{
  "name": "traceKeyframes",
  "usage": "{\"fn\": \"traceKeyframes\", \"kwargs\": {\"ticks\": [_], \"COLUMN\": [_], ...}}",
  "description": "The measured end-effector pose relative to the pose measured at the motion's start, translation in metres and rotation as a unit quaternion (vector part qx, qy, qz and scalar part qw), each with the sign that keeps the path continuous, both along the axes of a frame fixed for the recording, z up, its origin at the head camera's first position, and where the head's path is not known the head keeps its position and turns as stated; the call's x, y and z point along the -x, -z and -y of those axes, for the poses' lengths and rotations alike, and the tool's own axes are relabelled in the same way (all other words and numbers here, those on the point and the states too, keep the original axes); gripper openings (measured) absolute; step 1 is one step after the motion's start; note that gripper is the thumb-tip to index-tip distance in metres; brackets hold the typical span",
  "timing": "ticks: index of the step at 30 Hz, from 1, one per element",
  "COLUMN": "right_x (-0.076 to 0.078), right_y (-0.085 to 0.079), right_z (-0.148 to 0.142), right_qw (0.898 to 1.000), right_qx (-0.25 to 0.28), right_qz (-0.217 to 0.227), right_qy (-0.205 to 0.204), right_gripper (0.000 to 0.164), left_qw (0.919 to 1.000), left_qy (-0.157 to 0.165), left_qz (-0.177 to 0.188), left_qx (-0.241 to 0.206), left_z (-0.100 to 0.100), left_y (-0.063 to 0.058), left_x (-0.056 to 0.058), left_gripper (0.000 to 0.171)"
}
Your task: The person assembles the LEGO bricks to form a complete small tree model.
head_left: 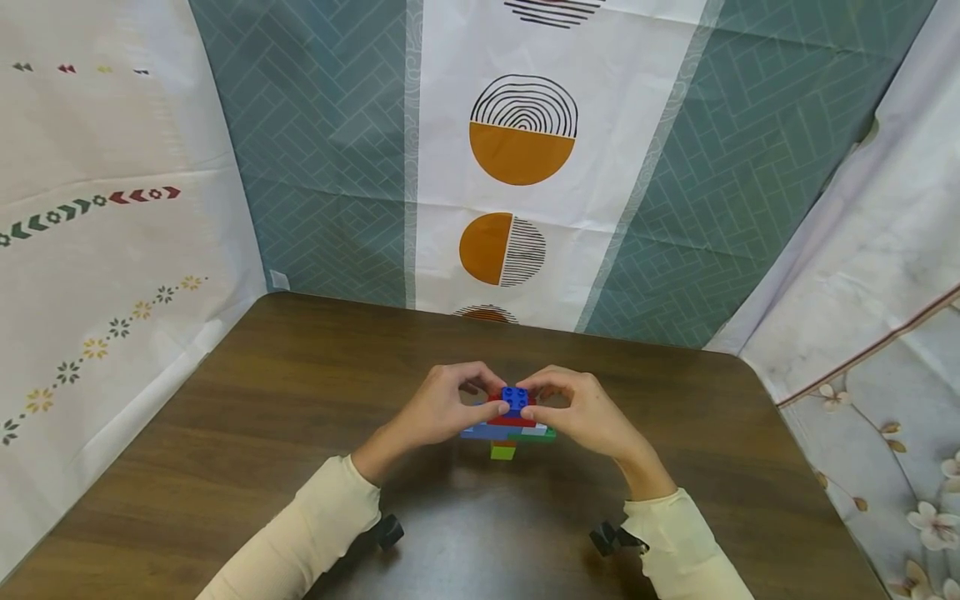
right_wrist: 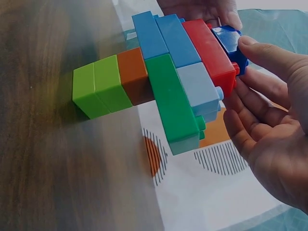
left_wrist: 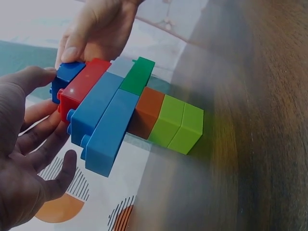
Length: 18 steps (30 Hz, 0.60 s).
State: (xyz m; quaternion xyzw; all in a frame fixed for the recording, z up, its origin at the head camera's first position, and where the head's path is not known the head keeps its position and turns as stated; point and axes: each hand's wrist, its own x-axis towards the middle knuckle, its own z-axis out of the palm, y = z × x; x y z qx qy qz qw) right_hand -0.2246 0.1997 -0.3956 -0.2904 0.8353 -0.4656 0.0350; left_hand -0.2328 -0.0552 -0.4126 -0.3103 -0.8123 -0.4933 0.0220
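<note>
A tower of toy building bricks stands upright on the brown table. At its base are lime green bricks (right_wrist: 113, 83), then an orange-brown brick (right_wrist: 133, 72). Wider layers follow, with medium blue bricks (left_wrist: 112, 130), a green brick (right_wrist: 172, 94) and a pale blue brick (right_wrist: 198, 86). A long red brick (left_wrist: 86, 85) lies over these, and a small dark blue brick (head_left: 514, 400) tops everything. My left hand (head_left: 446, 406) pinches the dark blue brick from its left side, thumb in front. From the other side, my right hand (head_left: 579, 408) pinches the same brick.
The dark wood table (head_left: 247, 450) stretches around the tower. Patterned cloths hang behind it and at both sides, among them a teal and white curtain (head_left: 330, 150). A black strap piece (head_left: 388, 531) shows at the left wrist, another (head_left: 602, 538) at the right.
</note>
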Motion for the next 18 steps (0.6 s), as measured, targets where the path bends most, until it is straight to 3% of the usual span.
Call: {"fn": "traceKeyframes", "kwargs": {"ticks": [11, 18], "right_x": [-0.0006, -0.0040], "right_y": [0.0027, 0.0030], "right_z": [0.0007, 0.0016], "right_qw": [0.999, 1.000], "right_qx": [-0.013, -0.013], "right_qz": [-0.030, -0.020], "right_qy": [0.002, 0.014], "right_gripper": [0.028, 0.029], "left_qw": [1.0000, 0.9999], "left_qy": [0.005, 0.007], "left_qz": [0.005, 0.007], "left_qx": [0.007, 0.008], "left_z": [-0.0005, 0.0000], "left_y": [-0.0011, 0.0012], "left_x": [-0.0007, -0.0001], "left_gripper": [0.021, 0.022]}}
